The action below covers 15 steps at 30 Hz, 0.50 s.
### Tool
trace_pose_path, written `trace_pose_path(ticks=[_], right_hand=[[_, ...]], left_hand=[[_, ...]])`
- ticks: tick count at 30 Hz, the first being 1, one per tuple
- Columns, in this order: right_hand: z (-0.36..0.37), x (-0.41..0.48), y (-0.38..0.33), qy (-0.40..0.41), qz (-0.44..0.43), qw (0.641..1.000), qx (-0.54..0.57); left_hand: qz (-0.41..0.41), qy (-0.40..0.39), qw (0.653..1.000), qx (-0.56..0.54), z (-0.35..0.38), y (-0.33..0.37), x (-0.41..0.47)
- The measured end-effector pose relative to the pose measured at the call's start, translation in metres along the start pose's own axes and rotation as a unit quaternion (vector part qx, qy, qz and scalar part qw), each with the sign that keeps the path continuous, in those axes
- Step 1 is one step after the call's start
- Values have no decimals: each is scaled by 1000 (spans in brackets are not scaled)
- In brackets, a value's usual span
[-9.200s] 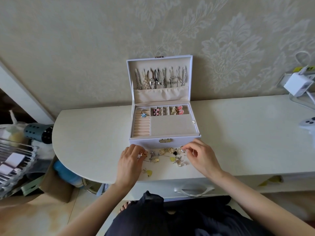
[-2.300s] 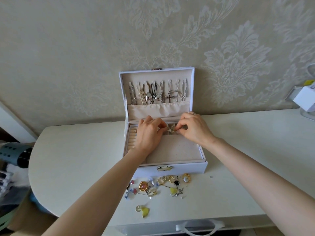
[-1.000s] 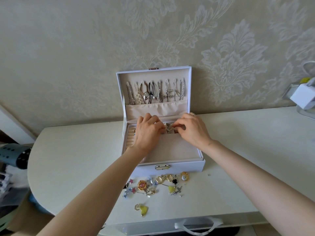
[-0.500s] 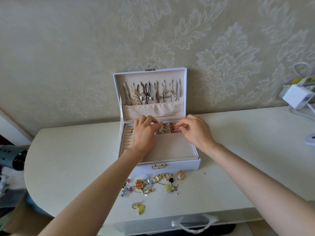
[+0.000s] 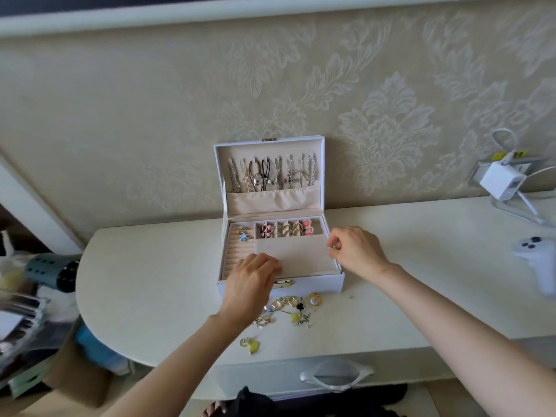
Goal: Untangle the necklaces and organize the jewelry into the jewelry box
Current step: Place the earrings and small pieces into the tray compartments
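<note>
Mid-sort: jewelry box [image 5: 316, 285] open against wall on surface [image 5: 150, 281], loose jewelry pile [image 5: 290, 305] just in front of its latch.
Left grip [image 5: 251, 284] curled over box front edge, above pile, likely going for next piece; contents hidden, cannot tell. Right grip [image 5: 356, 251] fingertips pinched at box right rim; anything held too small to tell. Necklaces [image 5: 270, 176] hung straight in lid, tails in fabric pocket, so no re-tangling. Earrings [image 5: 288, 231] in velvety back cells.
</note>
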State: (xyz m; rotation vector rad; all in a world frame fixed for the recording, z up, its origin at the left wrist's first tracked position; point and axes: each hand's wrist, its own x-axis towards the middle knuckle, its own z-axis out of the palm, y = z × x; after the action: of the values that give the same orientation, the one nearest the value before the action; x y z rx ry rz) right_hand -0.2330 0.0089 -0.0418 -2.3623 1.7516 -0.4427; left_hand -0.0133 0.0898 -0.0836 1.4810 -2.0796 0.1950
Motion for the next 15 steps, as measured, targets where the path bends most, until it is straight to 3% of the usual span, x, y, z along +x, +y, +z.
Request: trace_pose_path(ticks=[6, 9, 11, 13, 15], right_hand=[[5, 1, -8, 17, 40, 999, -25], [2, -2, -5, 37, 102, 990, 94], [-5, -3, -5, 49, 151, 945, 287], [-15, -6, -12, 44, 176, 868, 462], [-22, -10, -19, 32, 176, 826, 534]], left_hand=[[57, -55, 995, 68, -12, 16, -22], [128, -66, 981, 130, -18, 19, -26], [186, -84, 961, 187, -19, 21, -29], [217, -112, 938, 248, -18, 25, -31], [208, -133, 920, 305, -17, 30, -32]])
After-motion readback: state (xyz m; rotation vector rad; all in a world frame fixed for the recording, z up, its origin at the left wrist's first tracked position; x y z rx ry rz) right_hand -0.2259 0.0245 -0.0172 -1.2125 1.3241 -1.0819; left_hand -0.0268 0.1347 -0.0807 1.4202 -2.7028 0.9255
